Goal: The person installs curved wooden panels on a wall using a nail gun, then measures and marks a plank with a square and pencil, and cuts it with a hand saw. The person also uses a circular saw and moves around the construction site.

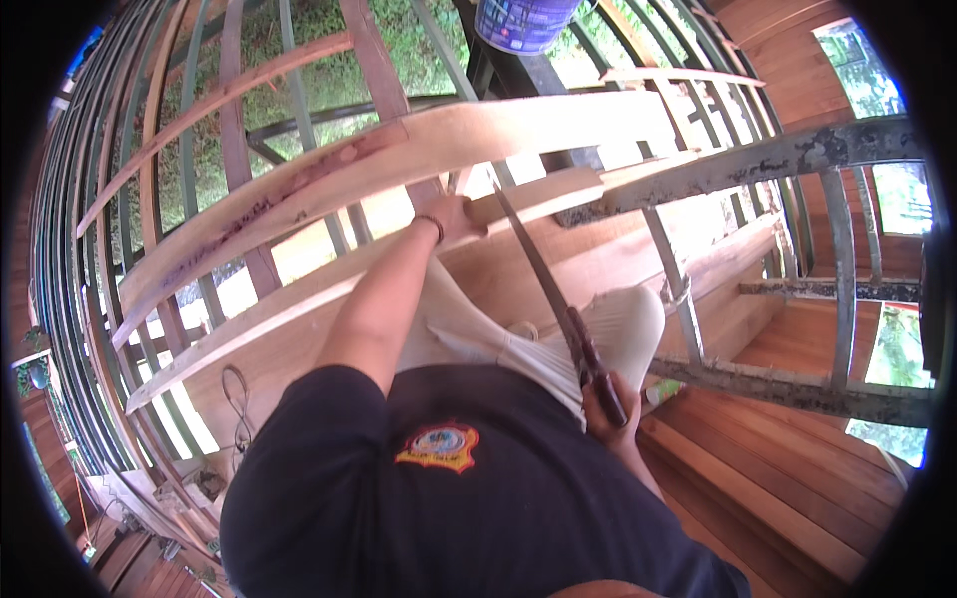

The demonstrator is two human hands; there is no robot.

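Observation:
My right hand (616, 404) grips the brown wooden handle of a handsaw (543, 269), its long dark blade tapering away from me. The blade's far part lies across a pale wooden board (558, 189); whether the teeth are in the wood I cannot tell. Just left of the blade, my left hand (459, 219) is closed on this board, with some fingers hidden. My left arm reaches forward over a long, narrow plank (259, 309). Beyond it stretches a thick, curved timber (419, 140) with a reddish-brown stain on its left part.
A scuffed dark metal frame (758, 169) like a ladder stands at my right. Wooden slats (229, 110) form a railing ahead, with greenery behind. A blue-purple bucket (523, 22) is at the far top. Brown floorboards (748, 468) lie at lower right, and a thin cable (237, 399) hangs at left.

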